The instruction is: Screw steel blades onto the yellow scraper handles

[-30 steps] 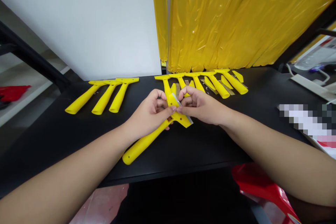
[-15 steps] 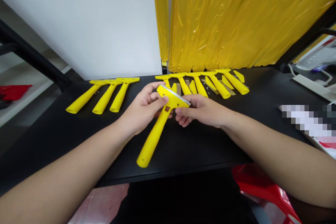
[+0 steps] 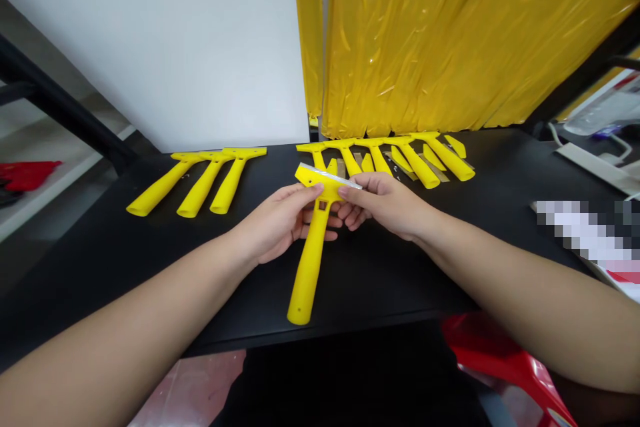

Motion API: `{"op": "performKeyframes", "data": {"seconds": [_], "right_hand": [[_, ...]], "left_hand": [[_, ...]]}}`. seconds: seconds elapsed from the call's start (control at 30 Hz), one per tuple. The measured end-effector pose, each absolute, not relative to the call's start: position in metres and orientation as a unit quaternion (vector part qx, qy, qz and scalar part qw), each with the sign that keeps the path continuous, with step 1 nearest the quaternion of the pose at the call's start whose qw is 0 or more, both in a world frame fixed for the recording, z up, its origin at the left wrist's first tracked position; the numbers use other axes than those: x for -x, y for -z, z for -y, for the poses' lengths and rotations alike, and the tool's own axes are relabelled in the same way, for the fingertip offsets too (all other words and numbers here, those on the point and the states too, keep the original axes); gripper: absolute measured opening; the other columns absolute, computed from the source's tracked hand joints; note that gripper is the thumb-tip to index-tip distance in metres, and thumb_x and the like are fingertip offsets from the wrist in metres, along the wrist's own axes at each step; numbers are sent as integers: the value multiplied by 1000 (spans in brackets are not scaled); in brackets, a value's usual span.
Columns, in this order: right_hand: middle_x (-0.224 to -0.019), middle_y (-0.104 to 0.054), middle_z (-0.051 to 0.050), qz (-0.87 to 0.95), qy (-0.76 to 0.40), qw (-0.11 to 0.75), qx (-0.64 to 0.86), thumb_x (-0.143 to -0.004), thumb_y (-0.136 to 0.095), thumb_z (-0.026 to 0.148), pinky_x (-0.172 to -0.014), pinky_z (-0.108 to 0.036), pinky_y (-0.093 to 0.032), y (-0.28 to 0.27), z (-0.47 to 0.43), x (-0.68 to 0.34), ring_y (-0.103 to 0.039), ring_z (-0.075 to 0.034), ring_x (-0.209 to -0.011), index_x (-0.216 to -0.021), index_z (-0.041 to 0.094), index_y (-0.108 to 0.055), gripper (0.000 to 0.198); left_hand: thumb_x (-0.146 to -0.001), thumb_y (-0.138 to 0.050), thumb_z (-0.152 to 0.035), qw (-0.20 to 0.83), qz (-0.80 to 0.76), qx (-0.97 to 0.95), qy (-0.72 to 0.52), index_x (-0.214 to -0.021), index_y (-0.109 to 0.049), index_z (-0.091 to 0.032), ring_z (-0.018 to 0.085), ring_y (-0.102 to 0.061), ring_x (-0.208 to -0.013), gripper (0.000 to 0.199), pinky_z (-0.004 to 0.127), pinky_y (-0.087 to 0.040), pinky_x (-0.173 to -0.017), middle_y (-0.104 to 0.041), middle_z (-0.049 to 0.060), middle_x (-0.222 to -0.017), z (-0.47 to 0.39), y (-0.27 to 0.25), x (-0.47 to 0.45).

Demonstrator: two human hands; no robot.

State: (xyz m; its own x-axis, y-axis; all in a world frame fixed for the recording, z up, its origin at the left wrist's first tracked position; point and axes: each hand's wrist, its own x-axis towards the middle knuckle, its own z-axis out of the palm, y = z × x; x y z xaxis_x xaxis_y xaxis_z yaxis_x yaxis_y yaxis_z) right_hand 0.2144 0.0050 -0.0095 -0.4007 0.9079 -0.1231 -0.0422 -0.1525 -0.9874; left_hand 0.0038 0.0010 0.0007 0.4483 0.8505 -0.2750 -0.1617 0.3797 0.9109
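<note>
A yellow scraper [image 3: 312, 253] with a metal blade along its head is held between both hands above the black table. My left hand [image 3: 287, 217] pinches the head's left part near the neck, thumb on the front face and fingers behind. My right hand [image 3: 383, 203] grips the head's right end, its thumb pressed on the face and covering that corner. The handle points down towards me, with a square hole at its neck. Behind my hands, several yellow scraper handles [image 3: 417, 167] lie side by side, with loose blades [image 3: 431, 165] and yellow cover pieces [image 3: 455, 146] among them.
Three more yellow scrapers [image 3: 231, 183] lie at the left on the black table [image 3: 240, 313]. A white panel [image 3: 200, 47] and yellow plastic sheeting [image 3: 425, 40] stand behind. Something red and glossy [image 3: 510, 360] sits below the table's front edge at the right.
The scraper has turned so its handle hangs more upright, its lower end shifted right. My right hand has moved its thumb onto the face of the head.
</note>
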Motion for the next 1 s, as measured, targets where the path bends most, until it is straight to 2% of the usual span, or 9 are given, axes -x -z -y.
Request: {"op": "performKeyframes", "data": {"seconds": [0.13,0.2,0.3,0.4,0.53,0.6,0.7,0.83,1.0], "right_hand": [[-74,-76,-3,583,-608,353,406,-81,-90,58,-52,-23,-58,5,-2,-212,-67,-11,-56,-80,17,-68,47],[-76,-76,-3,614,-571,358,411,-83,-86,61,-49,-22,-51,1,-3,-216,-64,-10,-56,-82,17,-69,47],[-77,-74,-3,672,-436,412,434,-93,-77,51,-54,-25,-47,1,-9,-226,-60,-12,-60,-86,18,-74,34],[-86,-76,-5,744,-256,420,452,-94,-73,32,-69,-32,-52,8,-20,-232,-63,-16,-72,-91,19,-77,14],[-110,-78,-11,877,-79,304,365,-98,-67,20,-101,-45,-50,15,-38,-216,-66,-26,-102,-110,18,-80,18],[-118,-77,-13,908,-38,229,350,-101,-63,18,-106,-44,-47,13,-48,-199,-64,-29,-111,-121,15,-80,26],[-122,-79,-12,917,4,114,383,-103,-59,17,-105,-44,-45,4,-63,-170,-63,-32,-118,-126,16,-80,31],[-118,-81,-15,899,41,0,436,-105,-58,20,-97,-45,-44,-12,-75,-135,-66,-35,-119,-112,15,-83,27],[-111,-83,-16,899,51,-32,434,-103,-53,10,-91,-42,-43,-15,-81,-119,-71,-33,-115,-105,15,-83,30]], "left_hand": [[-100,-64,-26,704,-401,-454,-371,-96,-68,-13,15,-65,-55,14,24,-56,-46,-70,7,-78,-3,-5,-1],[-99,-61,-23,694,-399,-454,-392,-91,-66,-13,14,-59,-49,14,21,-48,-40,-67,7,-74,-8,-11,7],[-99,-52,-21,680,-400,-404,-462,-85,-63,-12,11,-52,-45,20,19,-41,-37,-64,8,-71,-22,-25,25],[-102,-42,-17,673,-382,-345,-531,-89,-60,-13,9,-49,-46,23,16,-37,-37,-60,6,-70,-38,-34,43],[-105,-38,-18,667,-387,-310,-555,-96,-58,-14,9,-51,-47,22,15,-39,-39,-61,5,-72,-52,-30,53],[-105,-39,-18,664,-401,-310,-550,-98,-59,-14,10,-52,-47,21,16,-41,-40,-62,5,-72,-55,-25,53],[-105,-39,-19,662,-411,-314,-543,-98,-58,-13,10,-52,-48,21,16,-41,-40,-61,4,-72,-56,-21,53],[-104,-40,-20,658,-411,-316,-546,-93,-57,-14,9,-52,-47,21,15,-41,-40,-60,4,-72,-56,-21,54],[-104,-42,-20,656,-411,-322,-545,-94,-56,-14,9,-52,-48,18,15,-40,-40,-60,4,-73,-55,-20,54]]}}
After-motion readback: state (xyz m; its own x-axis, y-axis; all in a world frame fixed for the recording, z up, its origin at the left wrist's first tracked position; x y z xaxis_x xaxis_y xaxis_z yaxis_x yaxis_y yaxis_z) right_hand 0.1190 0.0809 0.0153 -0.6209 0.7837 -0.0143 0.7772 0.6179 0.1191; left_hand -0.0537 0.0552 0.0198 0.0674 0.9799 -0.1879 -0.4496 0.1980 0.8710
